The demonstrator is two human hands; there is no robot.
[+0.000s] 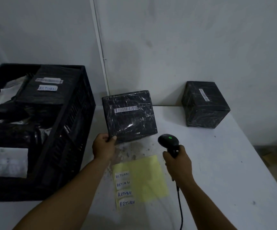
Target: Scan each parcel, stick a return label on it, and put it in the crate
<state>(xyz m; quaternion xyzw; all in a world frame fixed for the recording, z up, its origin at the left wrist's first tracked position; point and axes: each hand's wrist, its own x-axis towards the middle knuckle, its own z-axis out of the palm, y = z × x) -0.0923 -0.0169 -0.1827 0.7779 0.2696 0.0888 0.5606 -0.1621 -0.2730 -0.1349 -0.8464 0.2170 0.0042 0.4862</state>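
Note:
My left hand [103, 146] grips the near left corner of a black wrapped parcel [131, 120] and tilts it up off the white table [217, 163], its barcode strip [126, 109] facing me. In my right hand [177, 161] is a black handheld scanner [168, 141], green light lit, its head just right of and below the parcel. A yellow backing sheet [149, 178] lies between my forearms with several white RETURN labels [124, 194] along its left edge. The black crate [64, 130] stands at the left.
A second black parcel [204, 105] with a barcode sits at the back right against the wall. Inside the crate lie several parcels, the top one [48, 90] bearing a barcode and a RETURN label. The scanner cable [181, 209] trails toward me. The table's right edge drops away.

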